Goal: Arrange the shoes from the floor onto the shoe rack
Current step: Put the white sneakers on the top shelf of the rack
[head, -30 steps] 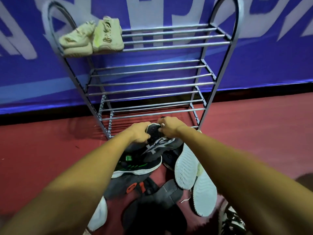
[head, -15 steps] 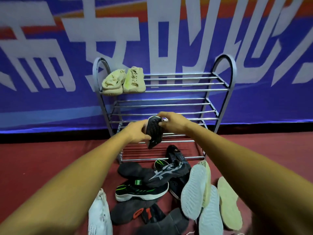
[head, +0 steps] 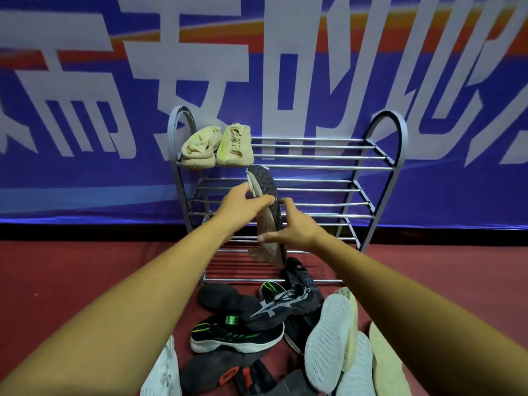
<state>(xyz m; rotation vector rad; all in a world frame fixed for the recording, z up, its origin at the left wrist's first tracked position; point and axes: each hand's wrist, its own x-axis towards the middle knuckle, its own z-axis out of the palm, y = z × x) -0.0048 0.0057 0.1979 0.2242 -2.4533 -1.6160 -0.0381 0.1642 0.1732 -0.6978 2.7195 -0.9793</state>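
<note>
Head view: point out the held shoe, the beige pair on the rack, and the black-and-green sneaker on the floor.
held shoe (head: 263, 180), head view, dark upper end.
beige pair (head: 235, 142), head view, right shoe's laces.
black-and-green sneaker (head: 228, 335), head view, its side.

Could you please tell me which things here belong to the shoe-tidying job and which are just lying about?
Job: dark shoe held by left hand and right hand; shoe rack; beige pair on its top shelf; pile of loose shoes.
Not the job: blue banner; red floor.
</note>
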